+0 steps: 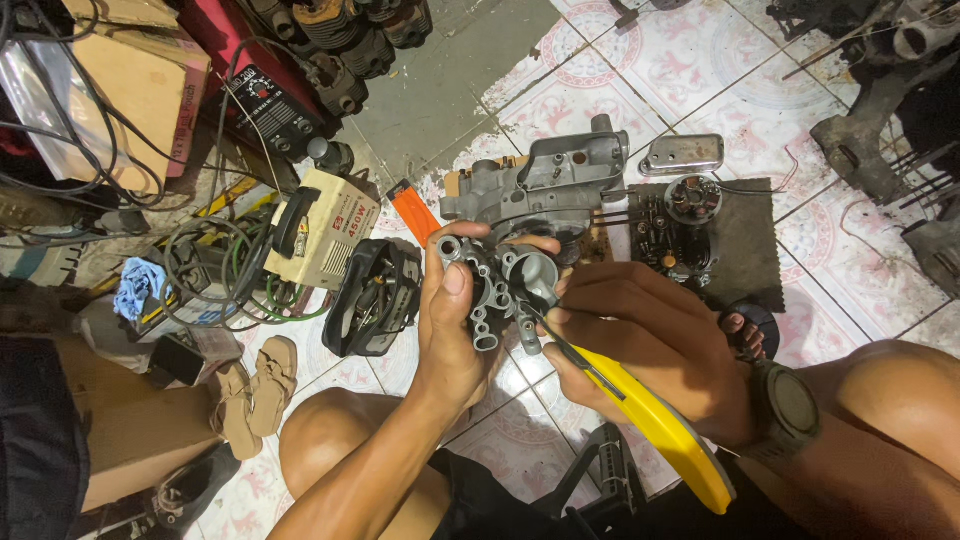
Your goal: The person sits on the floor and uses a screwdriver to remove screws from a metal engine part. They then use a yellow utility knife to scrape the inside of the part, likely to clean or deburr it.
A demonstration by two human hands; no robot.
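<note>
While seen from the head view, frame centre:
Left hand (450,320): clamped around grey cast metal part (500,290).
Right hand (640,345): closed on yellow-handled tool (660,425), tip at part.
Handling: likely rigid, fairly heavy; grip solid outer body.

The small engine casting (500,285) is bare grey metal, matt and slightly rough, like cast aluminium, with darker grime in its bores. Just behind it, the larger crankcase half (545,185) has the same dull cast finish. To the right of that crankcase, the oval cover (682,154) is smoother metal with a soft sheen. The screwdriver (640,405), touching the casting, has a glossy yellow plastic handle and a dark matt shaft. Under the parts right of the casting lies a dark, matt mat (745,240). The floor tiles (700,60) are glazed and glossy, patterned pink on white. Left of the casting, an orange plastic handle (415,212) looks smooth.
</note>
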